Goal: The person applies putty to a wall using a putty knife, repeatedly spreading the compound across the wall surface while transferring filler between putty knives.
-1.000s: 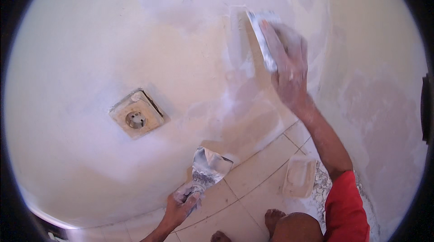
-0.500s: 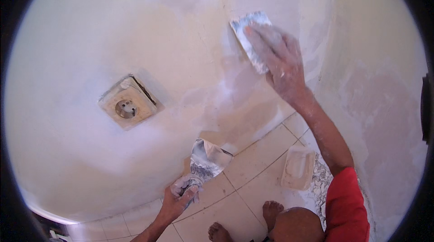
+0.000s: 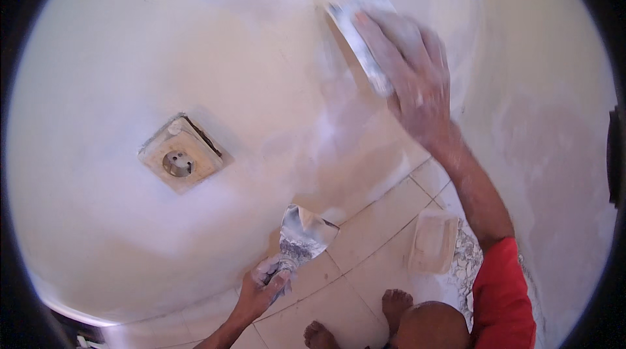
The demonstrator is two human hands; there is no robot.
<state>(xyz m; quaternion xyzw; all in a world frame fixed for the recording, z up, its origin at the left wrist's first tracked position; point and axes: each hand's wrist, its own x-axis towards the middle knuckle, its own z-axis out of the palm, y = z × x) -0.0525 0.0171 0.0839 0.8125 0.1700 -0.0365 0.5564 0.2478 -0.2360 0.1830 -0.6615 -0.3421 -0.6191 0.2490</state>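
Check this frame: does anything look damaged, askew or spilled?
The wall socket looks odd: a dark gap runs along its upper-right edge, as though not flush. Pale, broken flakes litter the floor beside the shallow tray, like fallen debris.

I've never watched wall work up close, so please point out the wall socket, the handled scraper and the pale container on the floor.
Wall socket (image 3: 178, 161), head view: its round recess.
Handled scraper (image 3: 305, 237), head view: its broad blade.
Pale container (image 3: 433, 243), head view: its middle.
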